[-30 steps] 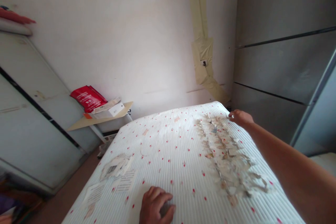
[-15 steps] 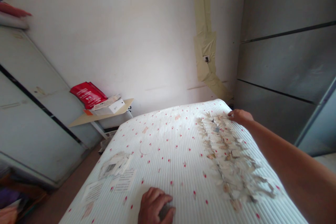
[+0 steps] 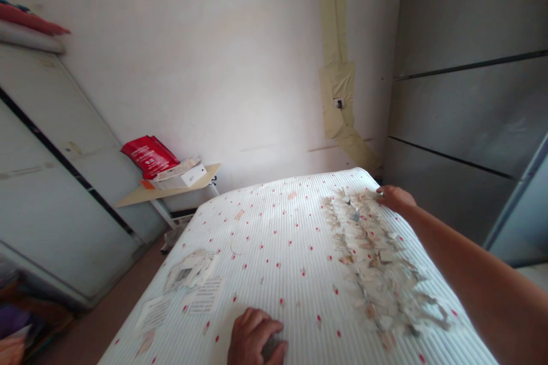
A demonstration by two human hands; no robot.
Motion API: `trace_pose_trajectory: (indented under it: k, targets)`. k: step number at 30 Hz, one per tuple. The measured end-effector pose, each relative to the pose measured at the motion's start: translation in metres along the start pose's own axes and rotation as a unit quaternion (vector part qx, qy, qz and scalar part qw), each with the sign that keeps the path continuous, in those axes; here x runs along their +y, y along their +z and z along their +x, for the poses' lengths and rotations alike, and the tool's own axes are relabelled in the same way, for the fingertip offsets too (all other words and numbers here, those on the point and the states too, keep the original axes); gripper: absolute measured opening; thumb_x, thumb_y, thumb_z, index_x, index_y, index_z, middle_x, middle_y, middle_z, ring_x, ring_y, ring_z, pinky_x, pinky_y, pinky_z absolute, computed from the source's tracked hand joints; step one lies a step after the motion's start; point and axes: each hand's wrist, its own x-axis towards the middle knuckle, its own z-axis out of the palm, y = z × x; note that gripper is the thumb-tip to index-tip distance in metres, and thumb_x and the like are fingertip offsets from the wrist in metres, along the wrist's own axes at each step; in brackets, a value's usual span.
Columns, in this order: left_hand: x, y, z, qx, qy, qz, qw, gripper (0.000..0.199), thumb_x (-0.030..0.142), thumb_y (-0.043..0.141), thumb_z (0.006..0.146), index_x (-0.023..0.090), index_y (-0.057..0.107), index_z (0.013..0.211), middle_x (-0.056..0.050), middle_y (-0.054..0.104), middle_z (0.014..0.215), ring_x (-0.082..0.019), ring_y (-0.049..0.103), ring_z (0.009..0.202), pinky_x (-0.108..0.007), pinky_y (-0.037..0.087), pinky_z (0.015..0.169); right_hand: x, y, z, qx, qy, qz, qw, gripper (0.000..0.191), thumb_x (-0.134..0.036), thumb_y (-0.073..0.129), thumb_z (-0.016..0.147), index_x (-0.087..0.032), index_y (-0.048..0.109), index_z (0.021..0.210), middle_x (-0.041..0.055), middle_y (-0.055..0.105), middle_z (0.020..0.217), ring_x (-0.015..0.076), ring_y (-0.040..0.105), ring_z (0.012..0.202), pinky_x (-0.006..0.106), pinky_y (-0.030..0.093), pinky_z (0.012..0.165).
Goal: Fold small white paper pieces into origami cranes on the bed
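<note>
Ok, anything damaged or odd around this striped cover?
Yes: the ragged strip near the right hand looks torn or frayed, unlike the smoother striped cover around it. Behind, wrinkled tape surrounds a socket-like fitting on the wall.

Around the left hand (image 3: 257,337), the ribbed white fabric cover (image 3: 257,251) has fine pale stripes and scattered red dots. Below the right hand (image 3: 397,198), the torn, papery scraps (image 3: 385,279) are mottled beige, brown and grey. Farther out from the left hand, the glossy red plastic bag (image 3: 149,157) bears white lettering above the pale-tan flat tabletop (image 3: 132,196).
</note>
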Motion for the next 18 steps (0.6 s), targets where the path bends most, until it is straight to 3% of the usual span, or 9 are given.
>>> trace_pose_trajectory:
  k: [6,11,15,18]
  targets:
    - [0.0,0.002,0.0,-0.002,-0.01,-0.015,1.0,0.012,0.029,0.061,0.067,0.023,0.064,0.076,-0.001,0.061,0.068,-0.016,0.055,0.069,-0.027,0.043,0.063,0.015,-0.021,-0.018,-0.007,0.006,-0.015,1.0,0.035,-0.026,0.051,0.072,-0.021,0.062,0.104,0.0098,0.064,0.101,0.0232,0.06,0.085,0.028,0.042,0.061]
    - [0.001,0.005,0.0,0.016,-0.017,-0.058,0.998,0.009,0.021,0.06,0.065,0.022,0.064,0.072,0.0,0.06,0.067,-0.015,0.055,0.067,-0.027,0.043,0.064,0.023,-0.061,-0.045,-0.006,-0.04,-0.03,0.999,0.024,-0.024,0.052,0.07,-0.018,0.066,0.089,0.0089,0.067,0.086,0.0205,0.061,0.076,0.026,0.04,0.059]
    - [0.008,0.001,0.001,0.016,-0.044,-0.112,0.993,0.011,0.012,0.057,0.062,0.019,0.063,0.069,-0.001,0.059,0.067,-0.016,0.055,0.069,-0.028,0.043,0.065,-0.01,-0.099,-0.099,-0.002,-0.181,0.053,0.982,0.025,-0.03,0.051,0.074,-0.016,0.065,0.09,0.0058,0.065,0.073,0.0161,0.059,0.064,0.025,0.04,0.059]
    - [0.012,-0.006,-0.001,0.033,-0.087,-0.157,0.983,0.016,0.006,0.054,0.061,0.017,0.062,0.068,-0.003,0.058,0.069,-0.016,0.054,0.073,-0.028,0.042,0.067,-0.053,-0.114,-0.152,-0.093,-0.268,0.149,0.947,0.029,-0.038,0.051,0.076,-0.02,0.064,0.095,0.0043,0.065,0.075,0.0132,0.057,0.059,0.023,0.042,0.057]
